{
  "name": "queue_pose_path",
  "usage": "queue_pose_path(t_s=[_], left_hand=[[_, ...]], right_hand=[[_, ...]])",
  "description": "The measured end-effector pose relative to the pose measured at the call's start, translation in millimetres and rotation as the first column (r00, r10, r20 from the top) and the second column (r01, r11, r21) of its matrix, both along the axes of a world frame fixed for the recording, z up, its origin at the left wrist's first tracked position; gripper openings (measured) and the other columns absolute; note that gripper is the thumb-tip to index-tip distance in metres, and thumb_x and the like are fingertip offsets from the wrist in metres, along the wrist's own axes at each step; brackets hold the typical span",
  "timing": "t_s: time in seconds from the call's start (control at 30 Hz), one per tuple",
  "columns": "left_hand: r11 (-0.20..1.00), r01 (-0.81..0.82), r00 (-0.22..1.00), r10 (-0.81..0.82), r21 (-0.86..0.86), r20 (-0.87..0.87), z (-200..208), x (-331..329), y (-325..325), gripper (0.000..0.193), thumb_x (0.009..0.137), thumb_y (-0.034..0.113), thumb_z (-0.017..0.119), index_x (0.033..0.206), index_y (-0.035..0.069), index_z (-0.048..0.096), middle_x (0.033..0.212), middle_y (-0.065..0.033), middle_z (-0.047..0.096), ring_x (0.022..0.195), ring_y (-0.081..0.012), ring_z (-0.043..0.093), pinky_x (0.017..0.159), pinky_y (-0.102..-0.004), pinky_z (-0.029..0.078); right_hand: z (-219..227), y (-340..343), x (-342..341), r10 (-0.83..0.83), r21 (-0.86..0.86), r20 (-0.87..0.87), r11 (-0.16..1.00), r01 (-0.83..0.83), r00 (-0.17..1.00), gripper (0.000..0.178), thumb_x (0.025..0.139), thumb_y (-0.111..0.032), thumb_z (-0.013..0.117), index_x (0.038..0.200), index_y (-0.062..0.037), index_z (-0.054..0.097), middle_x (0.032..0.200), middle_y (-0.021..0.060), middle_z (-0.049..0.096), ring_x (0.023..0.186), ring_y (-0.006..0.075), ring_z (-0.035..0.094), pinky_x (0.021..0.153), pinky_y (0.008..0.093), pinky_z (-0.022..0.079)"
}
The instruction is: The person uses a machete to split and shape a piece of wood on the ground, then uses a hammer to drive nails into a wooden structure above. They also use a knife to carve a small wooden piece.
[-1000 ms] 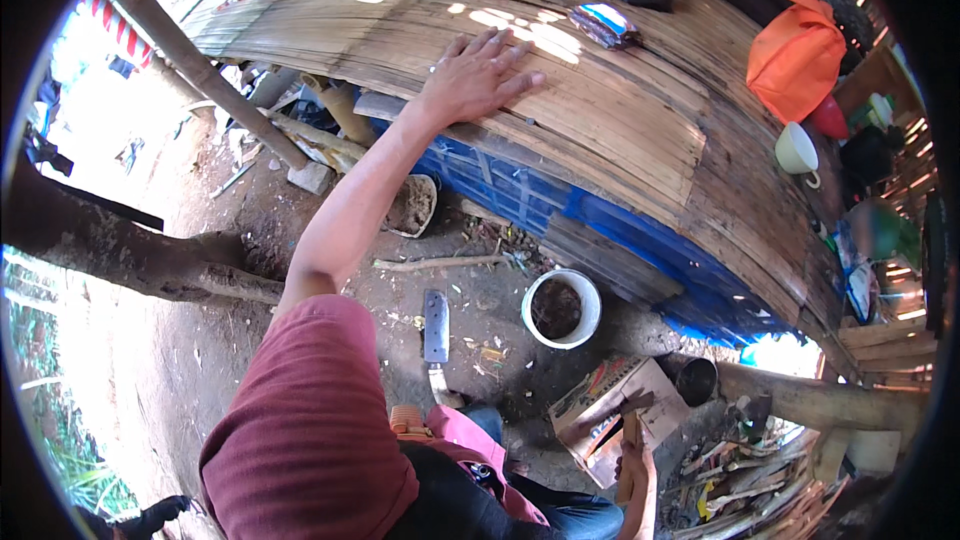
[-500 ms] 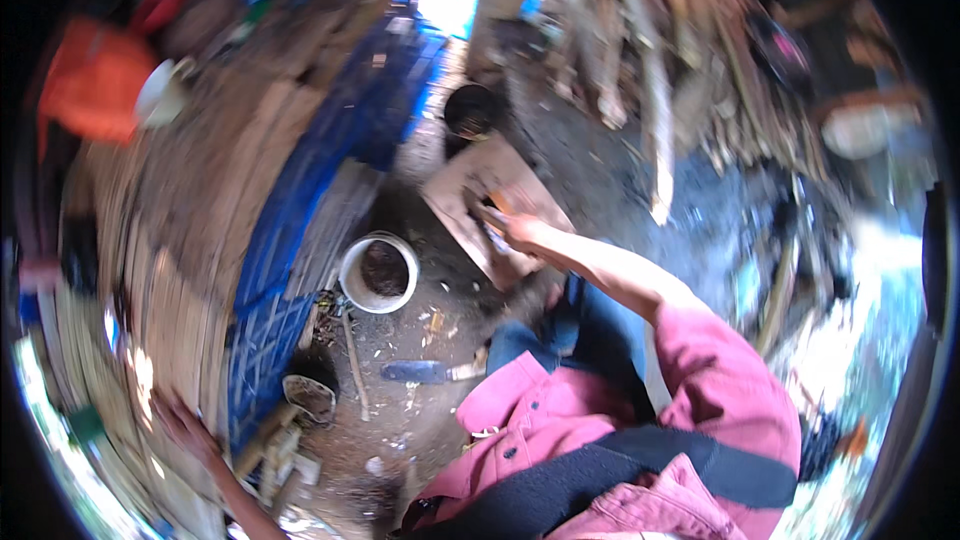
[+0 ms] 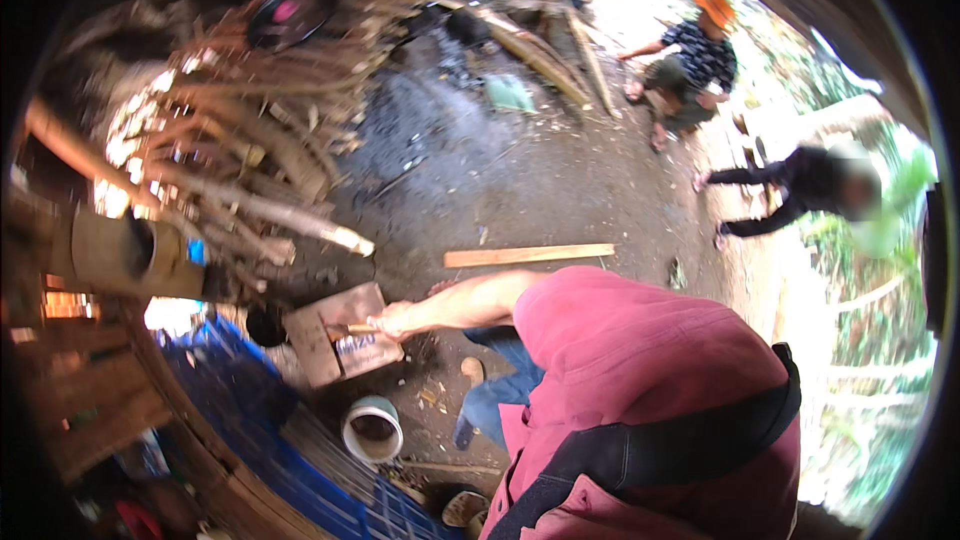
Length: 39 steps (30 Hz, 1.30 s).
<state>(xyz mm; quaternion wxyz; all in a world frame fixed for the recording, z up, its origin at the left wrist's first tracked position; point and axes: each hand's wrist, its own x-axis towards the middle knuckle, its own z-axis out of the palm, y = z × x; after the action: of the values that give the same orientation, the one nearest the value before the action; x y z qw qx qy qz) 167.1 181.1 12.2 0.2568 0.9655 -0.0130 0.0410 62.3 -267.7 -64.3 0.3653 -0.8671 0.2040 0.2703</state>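
My right hand (image 3: 393, 322) reaches down over a flat piece of brown cardboard (image 3: 318, 353) on the dirt floor. Its fingers are closed round a slim orange-brown piece, like a wooden handle (image 3: 356, 328), whose far end lies dark against the cardboard; its kind is unclear. Just beside the cardboard stands a white bucket (image 3: 352, 432) with dark stuff inside. A black pot (image 3: 265, 324) sits at the cardboard's far left corner. My left hand is out of view.
A wooden strip (image 3: 528, 256) lies on the floor. Stacked firewood (image 3: 265, 205) fills the far left. A blue slatted panel (image 3: 235, 395) runs along the lower left. One person (image 3: 700, 60) in an orange hat squats far right, with another person (image 3: 800, 185) nearby.
The view has swung round to the right, bringing two people and the wooden strip into sight. My left hand has left the picture. My right hand still holds the slim piece at the cardboard.
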Motion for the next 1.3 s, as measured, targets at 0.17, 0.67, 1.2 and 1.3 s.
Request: queue_pose_path(t_s=[0.17,0.67,1.2,1.3], left_hand=[[0.958,0.287,0.955,-0.287,-0.006,-0.079,-20.9,40.3,-91.7,0.053,0.094,0.038,0.046,0.132,0.0,0.044,0.133,-0.0195,0.046,0.119,-0.0317,0.047,0.096,-0.0394,0.04],[0.894,0.395,0.91,-0.413,0.213,0.045,-10.2,91.9,-109.4,0.061,0.091,0.048,0.047,0.135,0.006,0.042,0.135,-0.0175,0.046,0.12,-0.0307,0.047,0.095,-0.0438,0.041],[0.849,-0.188,0.98,0.133,0.493,0.145,-15.0,36.2,37.9,0.069,0.087,0.057,0.048,0.138,0.012,0.039,0.136,-0.0155,0.045,0.121,-0.0296,0.047,0.093,-0.0486,0.042],[0.709,-0.342,0.933,0.331,0.616,0.137,-13.0,-22.3,130.4,0.071,0.086,0.059,0.048,0.139,0.013,0.039,0.136,-0.0151,0.045,0.121,-0.0294,0.047,0.093,-0.0495,0.042]], right_hand=[[179.8,-24.0,-108.0,-0.285,0.173,0.184,0.952,0.254,0.941,0.029,0.085,-0.033,0.049,0.097,-0.0108,0.065,0.084,0.0108,0.067,0.076,0.0268,0.065,0.062,0.0427,0.048],[61.7,106.8,-159.5,-0.154,-0.106,-0.046,0.983,0.149,0.987,0.027,0.078,-0.023,0.058,0.099,-0.0081,0.066,0.089,0.0105,0.068,0.084,0.0275,0.065,0.066,0.0414,0.052],[54.0,32.4,-281.3,0.039,0.063,-0.073,0.997,-0.034,0.997,0.026,0.071,-0.013,0.058,0.095,-0.0033,0.064,0.082,0.0183,0.065,0.078,0.0332,0.064,0.063,0.045,0.05],[111.9,-5.6,-295.3,-0.055,0.067,-0.087,0.996,0.061,0.995,0.032,0.08,-0.022,0.052,0.11,-0.0127,0.059,0.077,0.016,0.064,0.065,0.0317,0.063,0.057,0.0444,0.049]])
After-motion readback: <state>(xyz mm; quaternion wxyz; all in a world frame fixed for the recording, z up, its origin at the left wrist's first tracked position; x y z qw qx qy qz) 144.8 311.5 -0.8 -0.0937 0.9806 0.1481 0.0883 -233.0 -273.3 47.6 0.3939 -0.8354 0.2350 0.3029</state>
